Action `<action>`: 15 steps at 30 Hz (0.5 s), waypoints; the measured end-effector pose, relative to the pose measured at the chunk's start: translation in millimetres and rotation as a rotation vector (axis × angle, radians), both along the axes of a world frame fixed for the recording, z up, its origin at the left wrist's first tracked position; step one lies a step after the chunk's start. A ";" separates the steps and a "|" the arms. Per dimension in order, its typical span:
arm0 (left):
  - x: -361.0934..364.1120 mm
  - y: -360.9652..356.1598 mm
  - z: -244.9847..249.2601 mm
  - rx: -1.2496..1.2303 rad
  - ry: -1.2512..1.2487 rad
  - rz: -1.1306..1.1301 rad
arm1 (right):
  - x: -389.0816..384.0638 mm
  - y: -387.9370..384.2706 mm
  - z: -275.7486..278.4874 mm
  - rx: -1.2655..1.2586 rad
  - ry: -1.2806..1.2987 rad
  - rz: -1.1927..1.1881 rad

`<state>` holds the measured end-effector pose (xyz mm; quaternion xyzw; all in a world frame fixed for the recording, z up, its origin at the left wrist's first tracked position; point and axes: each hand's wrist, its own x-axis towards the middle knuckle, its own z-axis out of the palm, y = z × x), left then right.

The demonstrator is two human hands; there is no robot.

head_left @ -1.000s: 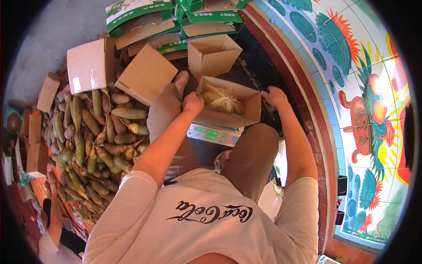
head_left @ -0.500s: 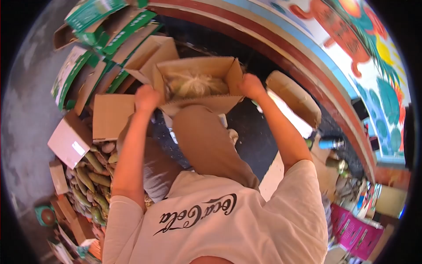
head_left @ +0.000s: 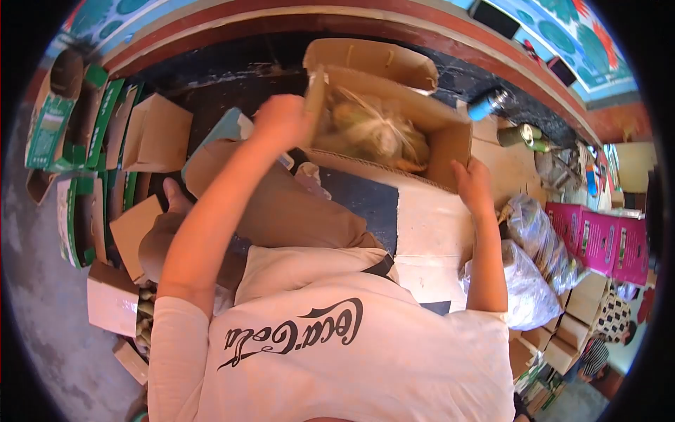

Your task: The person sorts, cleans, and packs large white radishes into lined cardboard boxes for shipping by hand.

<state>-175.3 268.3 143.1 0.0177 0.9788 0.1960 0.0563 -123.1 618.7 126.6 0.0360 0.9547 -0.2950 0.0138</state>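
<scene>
An open cardboard box [head_left: 439, 153] hangs tilted between my hands, over the floor to my front right. Inside it lies a knotted clear plastic bag [head_left: 376, 126] of yellowish-green produce whose kind I cannot make out. My left hand [head_left: 283, 118] is closed on the left end of the box, somewhat blurred. At the right end, my right hand [head_left: 474, 184] grips the near corner, thumb at the rim. The fingers behind the cardboard are hidden.
Another open carton [head_left: 373, 60] lies behind the box along the wall. A blue bottle [head_left: 486, 105] and a can [head_left: 515, 135] are at the right. Flattened cardboard [head_left: 432, 239] covers the floor near clear plastic bags [head_left: 524, 288]. Green-and-white cartons [head_left: 77, 211] stand at the left.
My hands have carried the box to the right, and it has turned so its right end sits lower. My body and view have swung right too.
</scene>
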 end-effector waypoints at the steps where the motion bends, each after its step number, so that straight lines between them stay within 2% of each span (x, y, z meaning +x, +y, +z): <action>1: -1.9 21.6 -14.4 0.036 -0.044 -0.043 | 17.4 16.1 -7.7 0.051 0.023 -0.040; 5: -0.8 94.5 -69.2 0.099 -0.142 -0.201 | 92.0 72.0 -49.4 0.198 -0.041 -0.229; 8: 7.4 130.2 -99.6 0.100 -0.226 -0.314 | 134.1 84.2 -71.5 0.111 -0.194 -0.395; 9: 11.3 138.0 -102.5 0.025 -0.349 -0.375 | 143.0 84.6 -83.6 0.099 -0.215 -0.410; 12: 17.0 130.8 -98.1 0.083 -0.278 -0.494 | 165.8 83.0 -129.6 0.138 -0.273 -0.437; 14: 7.9 117.1 -67.8 0.137 -0.262 -0.394 | 173.0 92.0 -158.5 0.263 -0.292 -0.458; 15: 1.9 105.5 -65.2 0.132 -0.096 -0.407 | 172.0 107.0 -163.8 0.190 -0.329 -0.432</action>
